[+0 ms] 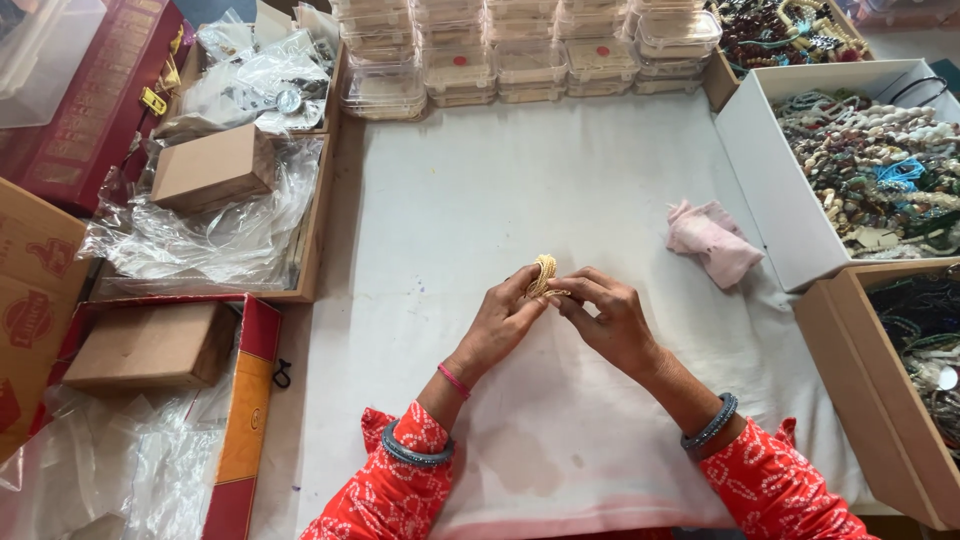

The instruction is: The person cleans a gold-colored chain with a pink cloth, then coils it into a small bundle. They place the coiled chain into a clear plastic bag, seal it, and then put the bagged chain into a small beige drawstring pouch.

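A small bunch of golden, beaded bangles [543,275] is held just above the middle of the white cloth-covered worktop [560,180], pinched from both sides. The left hand [497,325] has its fingers [522,290] closed on the bunch's near-left edge, and the right hand [608,318] has its fingers [572,290] closed on the right side, thumb and forefinger meeting at what looks like a thin strand or edge at the base of the bunch; exactly what the tips grip there is too small to tell. To do this handling well, I judge the left hand should keep the loops stacked and steady while the right works in small moves with its fingertips only, low over the cloth so that anything slipping lands softly and stays in sight. A pink folded cloth [712,240] lies well apart to the right, beside a white box [760,180] heaped with mixed bead jewellery. Stacks of clear plastic cases [520,60] line the far edge. To the left are wooden trays [318,215] with crumpled plastic wrap and plain cardboard boxes [212,168], near enough for a wide elbow swing to brush them.
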